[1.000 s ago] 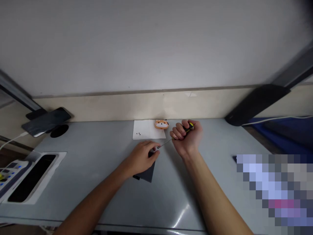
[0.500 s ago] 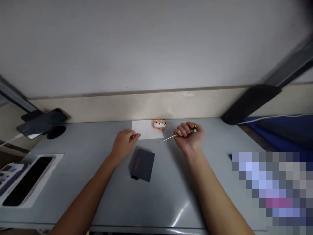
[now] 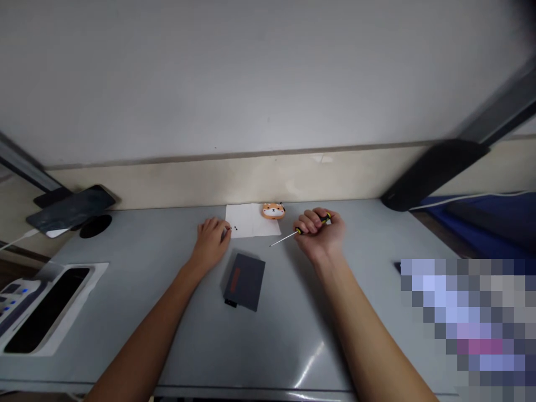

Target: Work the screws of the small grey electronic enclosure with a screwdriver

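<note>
My right hand (image 3: 321, 233) is wrapped round the black and yellow handle of a screwdriver (image 3: 283, 239). Its thin metal shaft points left and slightly down, the tip above the desk. My left hand (image 3: 213, 240) rests at the left edge of a sheet of white paper (image 3: 253, 226), fingers bent and a gap showing beside the thumb; nothing is visible in it. Close to its fingertips lie several tiny black pieces (image 3: 235, 228), too small to name for certain. Between my forearms sits a flat dark grey box (image 3: 247, 283) with red lettering and a black part at its lower left corner.
An orange and white animal-face case (image 3: 273, 211) sits on the paper. At left are a phone (image 3: 71, 209) with a cable, a dark-screened device (image 3: 49, 310) on white paper and a power strip (image 3: 19, 298). A black stand post (image 3: 431, 173) rises at right.
My left hand has drawn slightly left and its fingers have loosened, uncovering the tiny black pieces on the paper. My right hand has shifted a little left with the screwdriver.
</note>
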`<state>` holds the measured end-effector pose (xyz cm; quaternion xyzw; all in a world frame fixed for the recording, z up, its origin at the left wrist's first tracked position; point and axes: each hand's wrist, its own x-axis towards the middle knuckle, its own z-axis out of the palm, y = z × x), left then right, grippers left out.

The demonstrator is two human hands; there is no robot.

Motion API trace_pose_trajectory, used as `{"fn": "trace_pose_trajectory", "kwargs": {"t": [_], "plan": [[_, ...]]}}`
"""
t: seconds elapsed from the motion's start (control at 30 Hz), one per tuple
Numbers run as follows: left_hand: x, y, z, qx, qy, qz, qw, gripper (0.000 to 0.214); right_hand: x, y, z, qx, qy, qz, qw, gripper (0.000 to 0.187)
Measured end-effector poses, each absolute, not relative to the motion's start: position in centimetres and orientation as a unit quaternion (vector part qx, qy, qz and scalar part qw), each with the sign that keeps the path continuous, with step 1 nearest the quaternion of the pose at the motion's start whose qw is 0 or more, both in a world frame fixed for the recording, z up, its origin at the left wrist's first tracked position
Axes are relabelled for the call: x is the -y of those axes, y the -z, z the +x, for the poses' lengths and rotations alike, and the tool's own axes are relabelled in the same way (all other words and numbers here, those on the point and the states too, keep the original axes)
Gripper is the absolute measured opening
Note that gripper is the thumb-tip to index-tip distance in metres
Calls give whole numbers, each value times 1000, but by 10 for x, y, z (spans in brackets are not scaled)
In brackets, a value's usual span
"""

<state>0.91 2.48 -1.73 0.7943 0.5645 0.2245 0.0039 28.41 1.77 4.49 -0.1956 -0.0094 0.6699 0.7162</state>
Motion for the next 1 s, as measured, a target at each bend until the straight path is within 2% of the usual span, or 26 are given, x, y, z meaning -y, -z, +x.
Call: {"fn": "trace_pose_trajectory", "kwargs": {"t": [1.0], "plan": [[-24,9,7,-523,-253,814,-6,19,-17,-49,281,3,-687,-205,698,18]]}}
